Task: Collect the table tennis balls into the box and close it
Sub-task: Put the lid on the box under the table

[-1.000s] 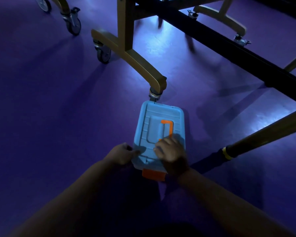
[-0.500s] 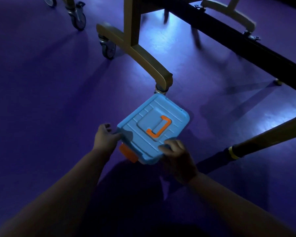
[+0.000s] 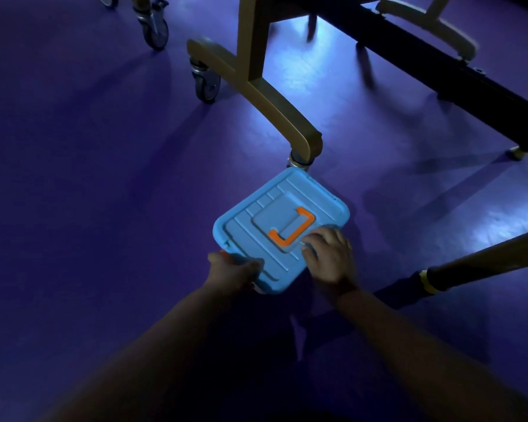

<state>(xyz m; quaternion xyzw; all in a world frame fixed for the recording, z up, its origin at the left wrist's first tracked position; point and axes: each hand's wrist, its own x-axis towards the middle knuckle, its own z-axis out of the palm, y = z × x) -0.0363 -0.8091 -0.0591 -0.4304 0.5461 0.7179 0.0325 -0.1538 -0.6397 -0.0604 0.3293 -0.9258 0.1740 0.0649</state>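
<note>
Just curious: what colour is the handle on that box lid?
The handle is orange, seen best in the head view.

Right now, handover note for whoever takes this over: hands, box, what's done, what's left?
Left hand grips the near-left edge of the blue box, at its orange latch.
Right hand presses on the lid beside the orange handle.
Box sits on the purple floor beside the table leg.
Done: lid on; no loose balls in view.
Left: confirm the latch is snapped; the hand hides it.
</note>
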